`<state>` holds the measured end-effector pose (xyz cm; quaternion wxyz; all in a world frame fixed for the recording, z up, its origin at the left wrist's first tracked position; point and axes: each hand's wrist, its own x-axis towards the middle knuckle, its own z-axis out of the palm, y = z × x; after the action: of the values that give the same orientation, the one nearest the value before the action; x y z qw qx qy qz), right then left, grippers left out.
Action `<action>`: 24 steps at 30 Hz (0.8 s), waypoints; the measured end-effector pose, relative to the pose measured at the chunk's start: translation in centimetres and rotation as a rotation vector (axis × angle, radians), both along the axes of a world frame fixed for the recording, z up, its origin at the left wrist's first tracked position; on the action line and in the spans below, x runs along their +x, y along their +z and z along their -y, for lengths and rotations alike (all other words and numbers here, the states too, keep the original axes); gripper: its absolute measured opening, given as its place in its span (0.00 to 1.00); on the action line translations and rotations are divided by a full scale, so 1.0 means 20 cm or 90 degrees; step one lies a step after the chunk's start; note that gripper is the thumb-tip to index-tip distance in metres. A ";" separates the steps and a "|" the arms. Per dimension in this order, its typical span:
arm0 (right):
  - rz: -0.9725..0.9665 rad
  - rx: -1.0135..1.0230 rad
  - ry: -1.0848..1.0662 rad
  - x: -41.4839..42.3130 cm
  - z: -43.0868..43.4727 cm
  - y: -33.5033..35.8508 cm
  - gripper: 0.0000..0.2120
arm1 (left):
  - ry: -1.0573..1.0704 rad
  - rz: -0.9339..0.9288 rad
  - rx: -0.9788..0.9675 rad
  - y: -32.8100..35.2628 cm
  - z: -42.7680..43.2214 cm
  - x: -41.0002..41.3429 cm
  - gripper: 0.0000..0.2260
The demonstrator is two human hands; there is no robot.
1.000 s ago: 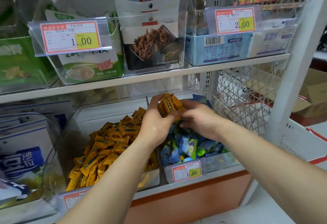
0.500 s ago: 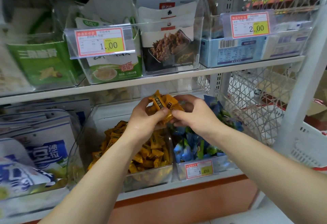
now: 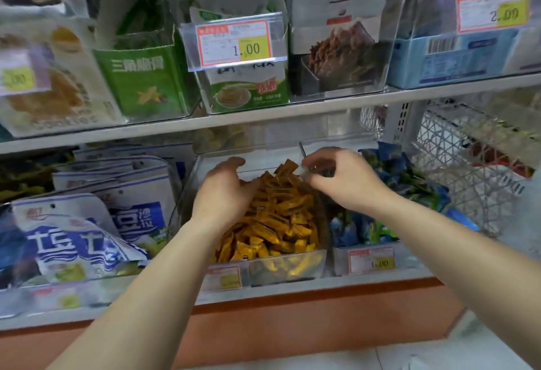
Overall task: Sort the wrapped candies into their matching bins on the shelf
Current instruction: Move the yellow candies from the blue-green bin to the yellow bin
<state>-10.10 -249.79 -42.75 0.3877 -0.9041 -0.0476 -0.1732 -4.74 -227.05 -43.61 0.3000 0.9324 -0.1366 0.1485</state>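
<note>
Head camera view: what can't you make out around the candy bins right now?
In the head view:
Left hand palm: hidden by its own back; any candies held unseen.
Right hand fingertips: motion-blurred; pinch unclear.
Yellow bin's price tag: blurred, unreadable.
Blue candies: partly behind the right forearm.

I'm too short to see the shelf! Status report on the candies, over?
Left hand resting on yellow candies in their clear bin. Right hand curled above the divider, grip unclear. Blue candies next bin over. Nothing in the way.
</note>
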 end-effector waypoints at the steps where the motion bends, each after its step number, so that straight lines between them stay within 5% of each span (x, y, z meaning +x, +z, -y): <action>1: 0.005 -0.005 -0.016 -0.02 0.05 0.01 0.08 | -0.029 0.031 -0.007 0.01 0.03 -0.03 0.23; 6: -0.134 -0.091 0.065 -0.13 0.33 -0.02 0.06 | -0.220 -0.006 0.048 -0.06 0.24 -0.20 0.21; 12: -0.311 -0.283 0.208 -0.14 0.36 -0.16 0.29 | -0.245 0.030 0.087 -0.18 0.33 -0.25 0.26; 17: -0.230 -0.404 0.190 -0.08 0.31 -0.23 0.26 | -0.243 0.017 0.044 -0.20 0.34 -0.24 0.24; 24: -0.107 -0.251 0.119 -0.05 0.32 -0.18 0.19 | -0.264 -0.003 0.042 -0.21 0.31 -0.24 0.25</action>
<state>-11.12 -256.10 -46.42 0.2207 -0.9652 -0.1317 -0.0482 -9.54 -233.34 -47.84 0.2941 0.8938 -0.3299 0.0769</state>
